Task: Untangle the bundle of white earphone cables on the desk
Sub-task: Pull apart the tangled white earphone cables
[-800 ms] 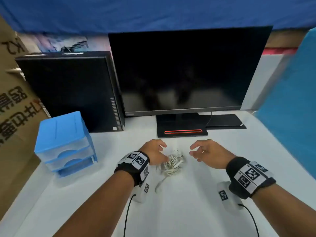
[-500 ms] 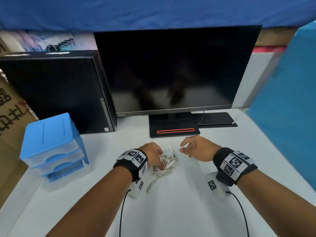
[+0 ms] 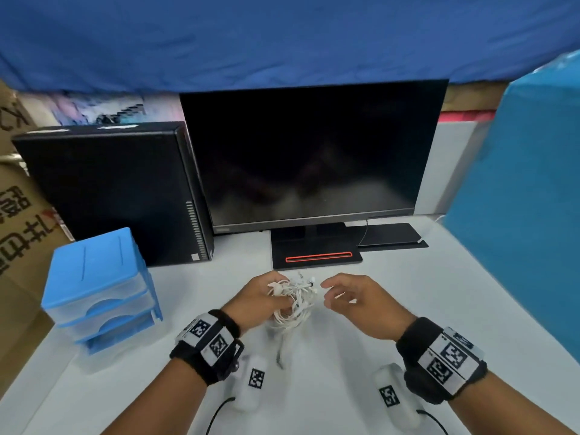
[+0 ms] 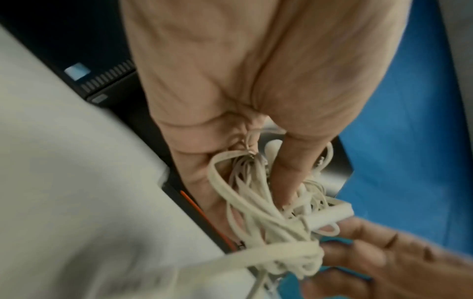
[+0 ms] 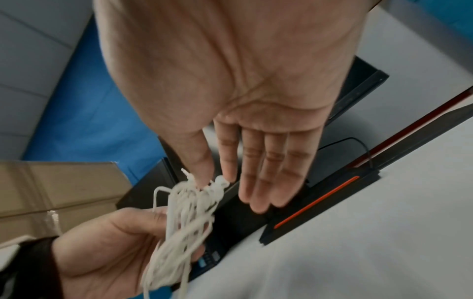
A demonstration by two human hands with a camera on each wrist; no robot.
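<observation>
Wrists lie nearest, toward the desk's (image 3: pixel 470 309) front edge. Beyond them the left hand (image 3: pixel 260 298) grips the earphone cable bundle (image 3: pixel 295 301), lifted over mid-desk. The right hand (image 3: pixel 361 301), fingers relaxed and apart, touches its top strands with thumb and forefinger. Light, limp and springy, it probably loosens best from a free earbud end. Monitor stand (image 3: pixel 317 255) sits farther back.

Even, soft light fills the head view, with faint shadows on the matte white desk (image 3: pixel 408 309) and dim reflections in the dark glossy monitor screen (image 3: pixel 314 152); its edges bow and smear. Both wrist views are dimmer, motion-blurred, their near palms out of focus
</observation>
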